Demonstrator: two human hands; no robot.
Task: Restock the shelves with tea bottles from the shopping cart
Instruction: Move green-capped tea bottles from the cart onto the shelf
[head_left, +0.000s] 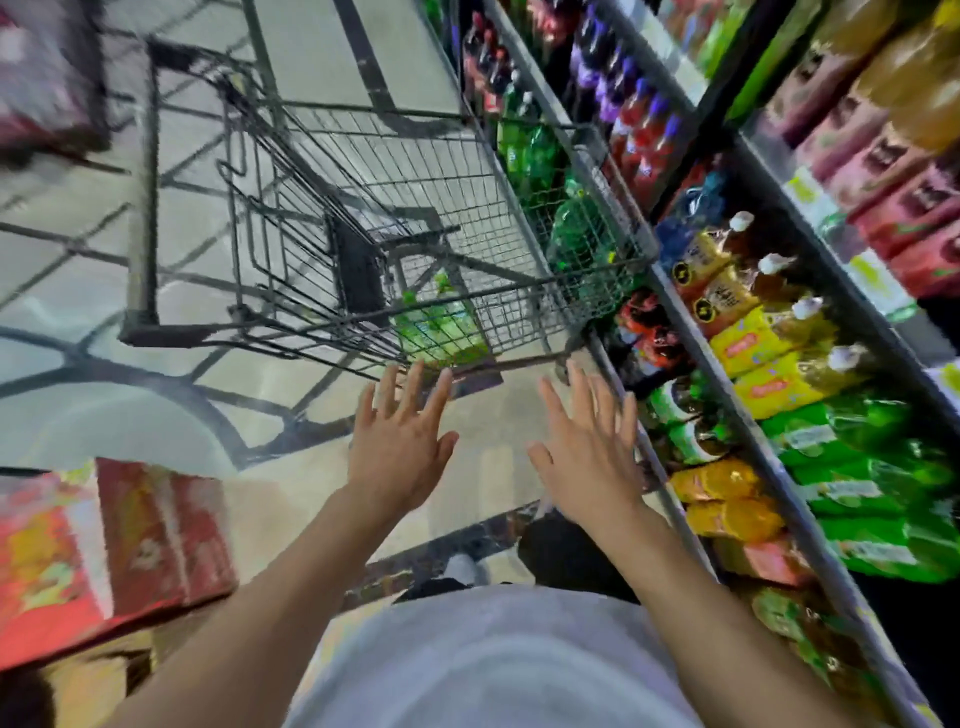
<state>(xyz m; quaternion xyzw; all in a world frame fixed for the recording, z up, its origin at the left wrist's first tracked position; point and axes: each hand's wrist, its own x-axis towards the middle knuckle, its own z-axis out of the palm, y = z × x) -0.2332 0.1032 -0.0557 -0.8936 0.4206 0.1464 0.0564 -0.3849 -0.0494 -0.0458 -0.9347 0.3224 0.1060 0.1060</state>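
We are at the reaching step: both hands are stretched out toward the shopping cart, which fills the upper middle of the frame, and neither has anything in it. Our left hand sits at centre frame with its fingers straight and spread, holding nothing; our right hand, just to its right, is spread flat the same way and is equally empty. The fingertips of both fall just short of the cart's near wire wall, apart from it as far as we can tell

The tea bottles still in the cart lie low at its near end, green-labelled and seen through the mesh, though blur keeps us from counting them. The shelves run down the right side of the frame, already crowded with yellow and green bottles

Next, we judge, we must carry our hands over the cart's rim and down into the basket, close them round a bottle, then lift it clear and turn right toward a gap on the shelf
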